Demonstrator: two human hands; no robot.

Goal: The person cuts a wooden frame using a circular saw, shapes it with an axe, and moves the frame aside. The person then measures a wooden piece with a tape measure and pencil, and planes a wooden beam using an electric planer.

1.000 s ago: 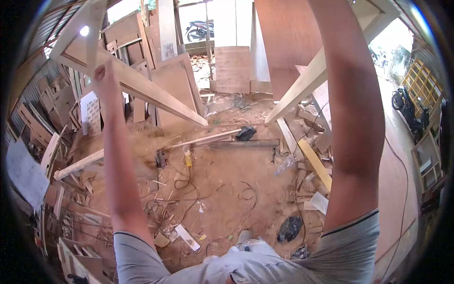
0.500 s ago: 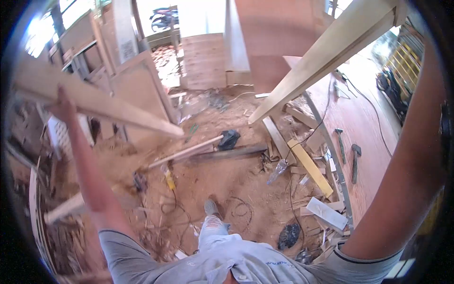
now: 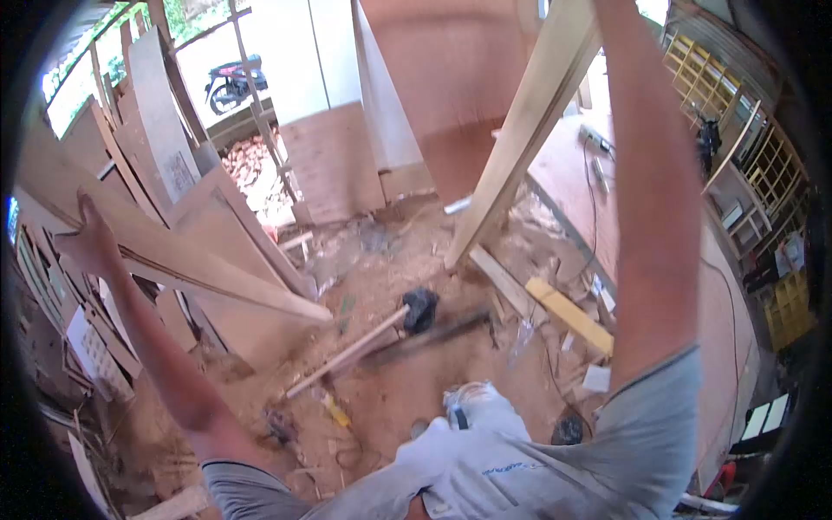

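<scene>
A long wooden frame spreads in front of me, with one leg at the left and another at the right. My left hand (image 3: 94, 238) grips the edge of the left wooden leg (image 3: 217, 276), its fingers bent over the wood. The right wooden leg (image 3: 524, 130) rises from low in the middle up past the top of the view. My right arm reaches up beside it, and my right hand is beyond the top edge, out of sight. Whether the two legs join overhead is not visible.
Boards (image 3: 334, 160) lean along the back. A workbench (image 3: 568, 182) with tools and a cable stands at the right. On the dirt floor lie a yellow plank (image 3: 570, 317), a black bag (image 3: 420, 309), a stick (image 3: 347, 351) and a yellow connector (image 3: 336, 410). A motorbike (image 3: 234, 82) stands outside.
My view has shifted, and the ground and boards sit differently in it. The left leg and my left hand appear lower, the right leg steeper. My right arm has come in from the right edge.
</scene>
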